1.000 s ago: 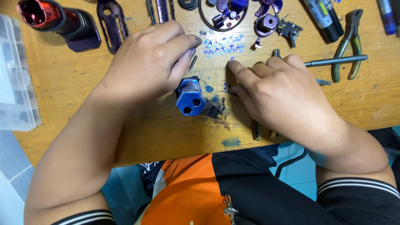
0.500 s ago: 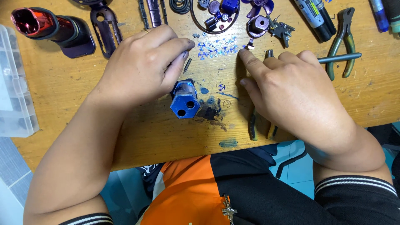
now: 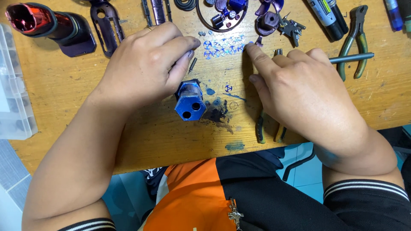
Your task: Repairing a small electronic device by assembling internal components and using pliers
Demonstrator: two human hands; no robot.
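Note:
My left hand (image 3: 147,64) grips a blue hexagonal metal block (image 3: 188,102) that lies on the wooden bench (image 3: 128,141), its end face with three round holes turned toward me. My right hand (image 3: 299,92) rests on the bench to the right, index finger stretched out and its tip touching the end of a row of several tiny shiny disc parts (image 3: 220,47). One more small disc (image 3: 228,88) lies apart, between the block and my right hand. A pair of pliers (image 3: 267,128) lies mostly hidden under my right palm.
A red and black cylindrical part (image 3: 47,25) lies at the far left, a clear plastic organiser box (image 3: 13,94) at the left edge. Green-handled pliers (image 3: 355,38), a metal rod (image 3: 353,57), markers (image 3: 325,13) and purple small parts (image 3: 269,19) crowd the far edge.
My right hand has slid away from the block toward the far edge, its index finger now reaching the row of small discs. My left hand stays on the blue block.

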